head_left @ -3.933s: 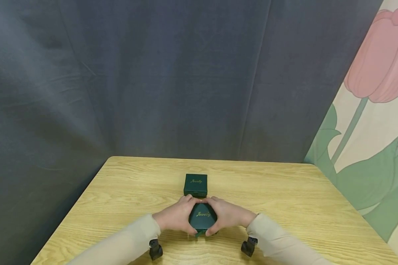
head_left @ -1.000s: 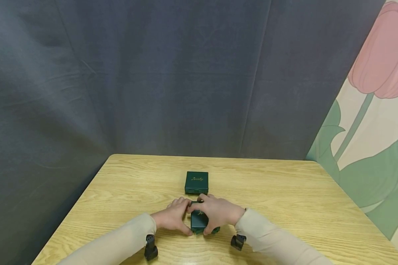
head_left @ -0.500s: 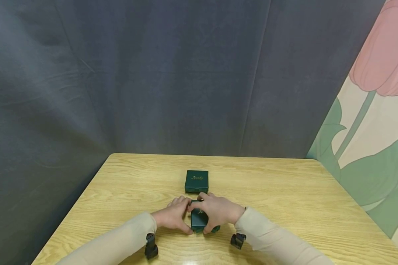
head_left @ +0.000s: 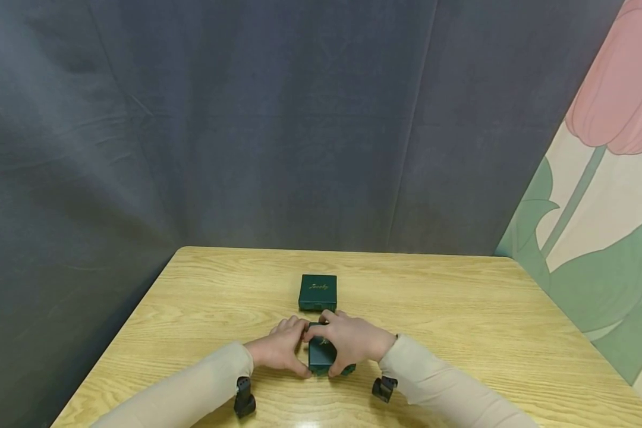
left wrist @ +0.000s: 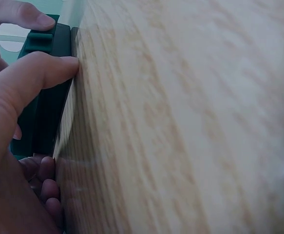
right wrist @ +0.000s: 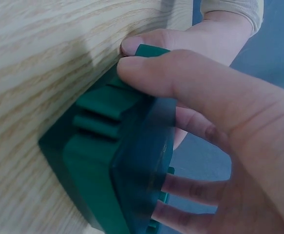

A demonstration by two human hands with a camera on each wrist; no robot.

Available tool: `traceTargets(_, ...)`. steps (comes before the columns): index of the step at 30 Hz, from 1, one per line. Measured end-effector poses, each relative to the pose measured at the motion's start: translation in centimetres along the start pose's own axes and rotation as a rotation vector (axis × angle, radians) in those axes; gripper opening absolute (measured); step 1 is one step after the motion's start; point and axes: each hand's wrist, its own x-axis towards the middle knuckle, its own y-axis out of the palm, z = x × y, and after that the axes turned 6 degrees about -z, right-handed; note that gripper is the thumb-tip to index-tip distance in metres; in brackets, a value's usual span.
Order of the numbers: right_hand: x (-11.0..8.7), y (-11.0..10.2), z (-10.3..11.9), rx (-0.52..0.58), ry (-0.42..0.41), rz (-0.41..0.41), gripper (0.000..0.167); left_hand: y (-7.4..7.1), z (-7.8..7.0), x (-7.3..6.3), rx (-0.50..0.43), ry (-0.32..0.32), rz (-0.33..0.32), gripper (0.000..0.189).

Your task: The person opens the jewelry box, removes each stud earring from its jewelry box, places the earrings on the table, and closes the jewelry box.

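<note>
A dark green jewelry box [head_left: 320, 355] with gold lettering lies on the table between my hands. Its near side carries a green ribbon bow [right wrist: 105, 102]. My right hand [head_left: 355, 342] reaches over the box's right part and grips it, thumb on the bow side, fingers at the far side. The left hand [head_left: 283, 348] holds the left side, its thumb [left wrist: 44, 73] at the near corner and the other fingers curled at the far corner. Part of the lettering is hidden under the right hand. Just beyond stands a second dark green jewelry box [head_left: 318, 291], untouched.
The wooden table [head_left: 460, 333] extends to both sides. A dark grey curtain [head_left: 299, 119] hangs along its back and left. At the right is a wall [head_left: 615, 238] painted with a pink tulip.
Since the oldest frame my right hand has shifted left over the near box, and the left fingertips no longer meet it behind. A gap shows between the boxes. The last half second looks still.
</note>
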Motion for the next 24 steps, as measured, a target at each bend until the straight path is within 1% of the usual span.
traceTargets(5,-0.06,-0.18,0.09,0.006,0.001,-0.001,0.069,-0.03,-0.02,-0.02,0.006,-0.002,0.007,0.084)
traceTargets(12,-0.11,-0.23,0.14,0.011,-0.002,0.007,0.067,0.06,0.16,0.07,0.006,0.014,-0.003,0.085)
traceTargets(24,-0.01,-0.31,0.11,-0.008,-0.01,0.012,0.068,0.02,-0.02,-0.07,0.002,0.015,-0.006,0.085)
